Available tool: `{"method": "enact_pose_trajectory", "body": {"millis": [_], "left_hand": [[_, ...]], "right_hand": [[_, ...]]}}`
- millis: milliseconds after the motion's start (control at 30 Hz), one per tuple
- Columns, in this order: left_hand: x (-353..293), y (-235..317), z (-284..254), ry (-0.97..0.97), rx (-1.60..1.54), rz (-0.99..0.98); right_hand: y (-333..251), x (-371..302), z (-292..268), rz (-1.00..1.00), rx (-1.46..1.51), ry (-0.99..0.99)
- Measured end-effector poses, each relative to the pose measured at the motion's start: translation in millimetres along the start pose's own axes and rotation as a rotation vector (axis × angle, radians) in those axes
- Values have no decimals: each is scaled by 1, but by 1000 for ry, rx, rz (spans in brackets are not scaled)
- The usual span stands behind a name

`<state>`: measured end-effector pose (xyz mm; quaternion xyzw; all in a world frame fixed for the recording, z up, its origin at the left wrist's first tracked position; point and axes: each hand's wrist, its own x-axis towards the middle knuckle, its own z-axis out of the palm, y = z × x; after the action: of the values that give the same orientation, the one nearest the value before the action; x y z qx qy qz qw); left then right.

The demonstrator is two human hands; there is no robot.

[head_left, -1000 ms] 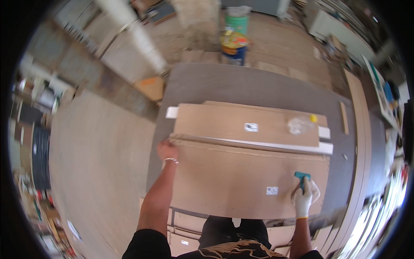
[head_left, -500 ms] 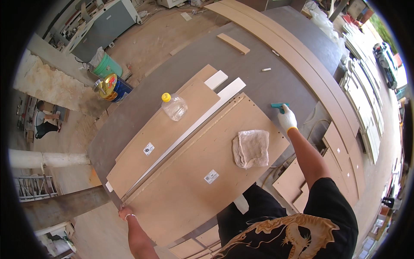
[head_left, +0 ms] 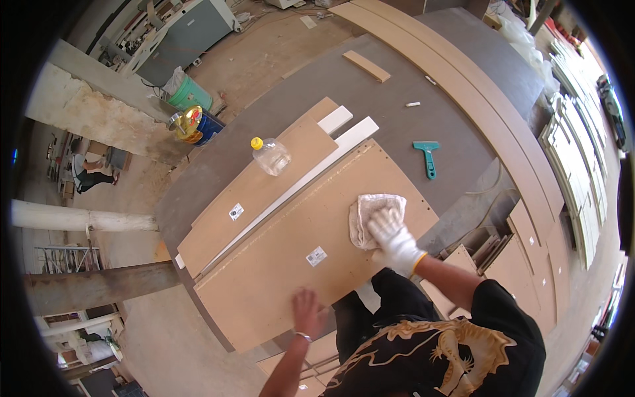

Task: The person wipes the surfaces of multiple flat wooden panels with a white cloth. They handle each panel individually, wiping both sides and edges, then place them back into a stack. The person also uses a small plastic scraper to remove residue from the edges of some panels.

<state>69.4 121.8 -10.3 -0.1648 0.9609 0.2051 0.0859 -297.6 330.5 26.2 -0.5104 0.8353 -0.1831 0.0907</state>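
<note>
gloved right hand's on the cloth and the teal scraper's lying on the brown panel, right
One error: in the head view, the teal scraper lies on the grey tabletop, not the brown panel beside it. The gloved right hand is on the cloth.

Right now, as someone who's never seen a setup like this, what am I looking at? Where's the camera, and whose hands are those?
No machine here: these are a person's own hands, seen from a wide fisheye camera worn on the head and looking down, so straight edges bend. The right hand, in a white glove, lies on a folded cloth; whether it grips the cloth is unclear. The bare left hand, blurred, is at the near edge of a large brown panel. On the dark table there's also a narrower board bearing a clear bottle with a yellow cap, and a teal scraper.
</note>
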Motion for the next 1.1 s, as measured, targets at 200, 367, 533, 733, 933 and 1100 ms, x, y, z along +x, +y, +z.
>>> {"method": "enact_pose_trajectory", "body": {"millis": [200,367,533,733,933,1100], "left_hand": [[28,76,17,-95,271,-203],[36,51,20,-136,267,-400],[35,45,24,-36,293,-321],[28,42,37,78,368,-257],[22,41,42,165,457,-195],[22,30,67,95,452,-131]], "right_hand": [[-27,-7,19,8,33,184],[32,8,6,219,-41,328],[40,-10,24,326,-153,305],[-26,-82,60,310,-81,285],[-76,-114,56,418,1422,612],[-93,-172,-10,895,2218,602]]}}
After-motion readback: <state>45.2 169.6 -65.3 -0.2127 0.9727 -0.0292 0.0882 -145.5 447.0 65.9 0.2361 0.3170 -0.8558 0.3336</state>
